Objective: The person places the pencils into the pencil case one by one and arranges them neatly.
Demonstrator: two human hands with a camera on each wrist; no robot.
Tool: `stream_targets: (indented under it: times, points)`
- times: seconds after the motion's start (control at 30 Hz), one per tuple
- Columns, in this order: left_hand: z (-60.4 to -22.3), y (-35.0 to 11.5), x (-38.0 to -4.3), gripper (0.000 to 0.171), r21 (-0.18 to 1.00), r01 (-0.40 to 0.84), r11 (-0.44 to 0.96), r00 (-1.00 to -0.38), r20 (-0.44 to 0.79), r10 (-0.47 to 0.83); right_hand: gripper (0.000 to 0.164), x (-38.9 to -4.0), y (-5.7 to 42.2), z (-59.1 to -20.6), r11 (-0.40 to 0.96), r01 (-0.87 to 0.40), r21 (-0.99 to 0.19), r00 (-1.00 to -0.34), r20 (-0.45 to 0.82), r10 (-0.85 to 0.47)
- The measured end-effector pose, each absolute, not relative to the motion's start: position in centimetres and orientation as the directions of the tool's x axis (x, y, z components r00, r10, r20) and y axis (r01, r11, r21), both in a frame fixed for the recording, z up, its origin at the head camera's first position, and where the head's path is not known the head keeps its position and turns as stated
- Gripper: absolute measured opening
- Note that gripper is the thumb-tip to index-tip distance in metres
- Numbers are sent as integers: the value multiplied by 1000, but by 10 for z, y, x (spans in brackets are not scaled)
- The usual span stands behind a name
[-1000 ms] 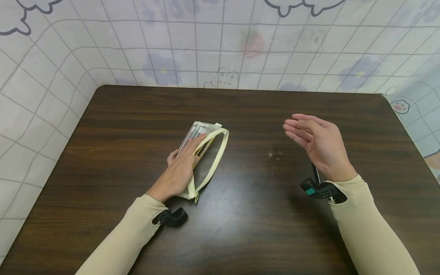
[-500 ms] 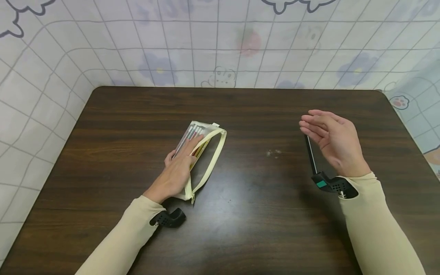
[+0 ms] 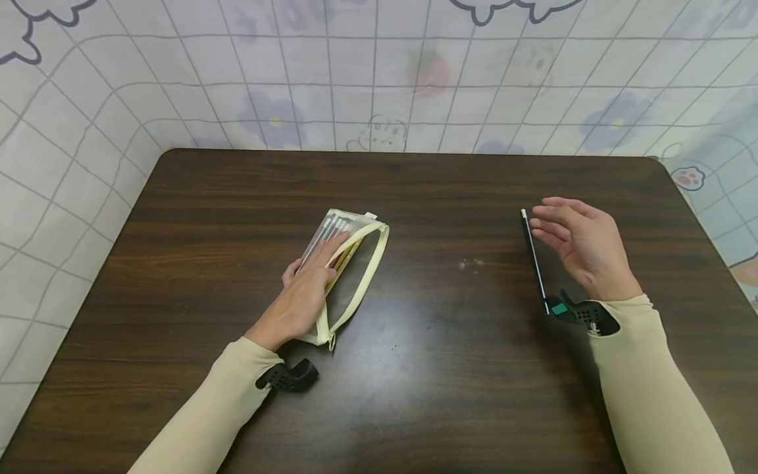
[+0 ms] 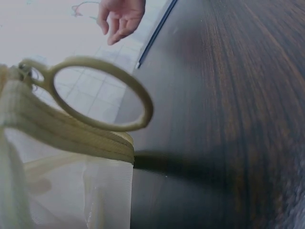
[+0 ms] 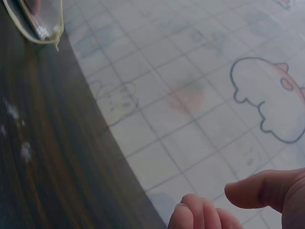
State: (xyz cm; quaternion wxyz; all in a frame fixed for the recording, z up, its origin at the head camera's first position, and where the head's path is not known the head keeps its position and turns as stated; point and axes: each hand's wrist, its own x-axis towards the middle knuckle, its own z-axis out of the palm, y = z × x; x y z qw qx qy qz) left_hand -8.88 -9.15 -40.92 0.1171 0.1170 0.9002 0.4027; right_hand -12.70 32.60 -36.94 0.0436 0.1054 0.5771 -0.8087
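Note:
A clear pencil case (image 3: 362, 289) with cream zip edging lies on the left half of the dark table, its mouth open to the right. Several pencils (image 3: 331, 228) show through its plastic. Across its left side lies my left hand (image 3: 304, 289), gripping the case's wall, with thumb by the opening. In the left wrist view, a ring-shaped zip pull (image 4: 102, 67) hangs large in front. On the right, a thin black pencil (image 3: 534, 260) with a white end lies on the wood. Just right of it my right hand (image 3: 583, 250) hovers, fingers loosely bent and holding nothing.
The dark wooden table (image 3: 237, 408) ends at a white gridded cloth (image 3: 379, 59) behind and at both sides. Small white specks (image 3: 471, 265) mark the wood between the hands. A black wrist camera (image 3: 290, 376) sits on each sleeve.
My right hand has moved right, off the black pencil, which was mostly hidden behind it and now shows along its length. The left hand keeps its grip on the pencil case.

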Motion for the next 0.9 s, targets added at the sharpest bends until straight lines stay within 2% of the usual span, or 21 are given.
stream_targets:
  times: [0.53, 0.77, 0.9]
  points:
    - [-408, -91, -87, 67, 753, 134, 644, -949, -90, 303, 20, -134, 345, -389, -172, 253, -952, -959, -271, 84]
    - [-407, -92, -87, 66, 748, 147, 648, -949, -78, 306, 27, -136, 351, -395, -96, 271, -958, -958, -278, 65]
    - [-406, -92, -87, 66, 750, 142, 646, -949, -82, 304, 36, -138, 352, -398, 2, 279, -960, -958, -278, 72]
